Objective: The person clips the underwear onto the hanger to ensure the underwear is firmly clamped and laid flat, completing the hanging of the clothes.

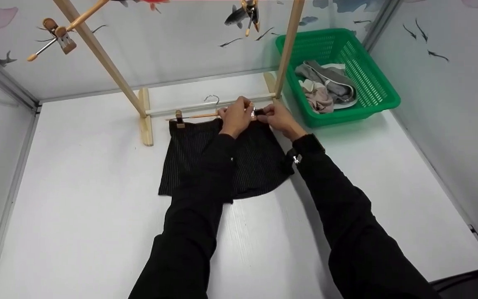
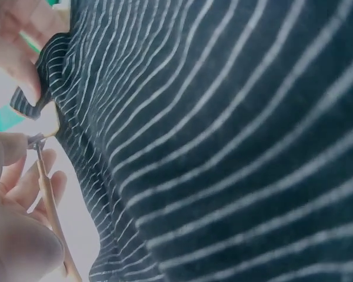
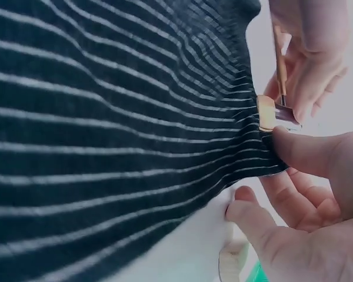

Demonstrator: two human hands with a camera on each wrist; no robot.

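Observation:
A black garment with white stripes point(image 1: 255, 162), shorts or a skirt, lies on the white table; my left forearm hides part of it. Along its waistband runs a wooden clip hanger point(image 1: 199, 116) with a metal hook. The left clip point(image 1: 180, 119) sits on the waistband. My left hand point(image 1: 237, 118) pinches the other clip point(image 3: 266, 113), whose wooden jaw lies over the waistband near its right end. Beside it, my right hand point(image 1: 282, 120) pinches the waistband's right corner between thumb and fingers, as the right wrist view shows.
A wooden rack point(image 1: 110, 62) stands behind the garment, its low rail point(image 1: 176, 109) close to the hanger. Further hanger clips point(image 1: 62, 39) hang high up. At back right, a green basket point(image 1: 376, 89) holds grey and pinkish clothes point(image 1: 326, 85). Walls point(image 1: 450, 104) enclose the table.

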